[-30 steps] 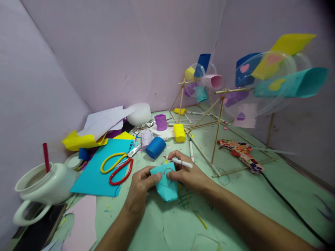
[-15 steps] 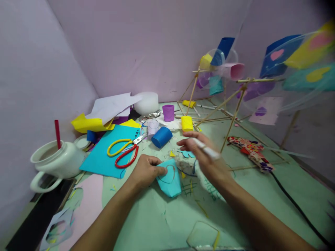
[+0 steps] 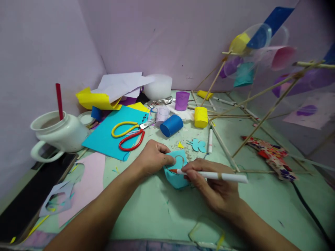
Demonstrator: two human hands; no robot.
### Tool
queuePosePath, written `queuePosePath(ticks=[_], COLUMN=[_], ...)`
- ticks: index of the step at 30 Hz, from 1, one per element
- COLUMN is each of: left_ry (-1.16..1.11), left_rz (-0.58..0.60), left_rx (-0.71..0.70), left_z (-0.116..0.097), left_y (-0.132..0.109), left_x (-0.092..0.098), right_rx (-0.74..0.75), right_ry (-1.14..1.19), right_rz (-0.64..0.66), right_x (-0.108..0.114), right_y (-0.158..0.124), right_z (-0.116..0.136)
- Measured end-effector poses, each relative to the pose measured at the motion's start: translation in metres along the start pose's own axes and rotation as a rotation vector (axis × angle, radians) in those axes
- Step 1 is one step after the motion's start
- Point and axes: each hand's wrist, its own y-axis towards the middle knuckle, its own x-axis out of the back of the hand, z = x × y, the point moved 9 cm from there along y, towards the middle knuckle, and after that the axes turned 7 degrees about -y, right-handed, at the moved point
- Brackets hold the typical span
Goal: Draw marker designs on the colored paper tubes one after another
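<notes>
My left hand pinches the upper left edge of a light blue paper piece, which bears a brown heart-like outline. In my right hand is a white marker, gripped between thumb and fingers, its brown tip touching the paper at the outline. Just beyond lie a blue butterfly-shaped cutout and a second white marker. Scissors with one yellow and one red handle rest on a blue sheet to the left.
Blue, yellow and purple paper cups stand or lie ahead. A white teapot is at left, above a dark phone-like slab. Stick frames with paper wheels and a patterned cloth-covered tool fill the right.
My right hand has come down to the light blue paper, and the marker tip now touches it. The camera view has shifted. My left hand still pinches the paper.
</notes>
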Motion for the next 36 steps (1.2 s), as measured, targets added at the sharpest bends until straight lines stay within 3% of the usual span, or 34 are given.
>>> queuePosePath(ticks=[24, 36], left_ry=[0.056, 0.020], left_rz=[0.014, -0.003], left_rx=[-0.006, -0.006], left_z=[0.0009, 0.0010], left_y=[0.0011, 0.0001], left_x=[-0.0011, 0.0007], right_rx=[0.093, 0.039], right_ry=[-0.081, -0.081], right_rz=[0.040, 0.061], right_x=[-0.0063, -0.0057], right_y=[0.0017, 0.0024], right_z=[0.0051, 0.0005])
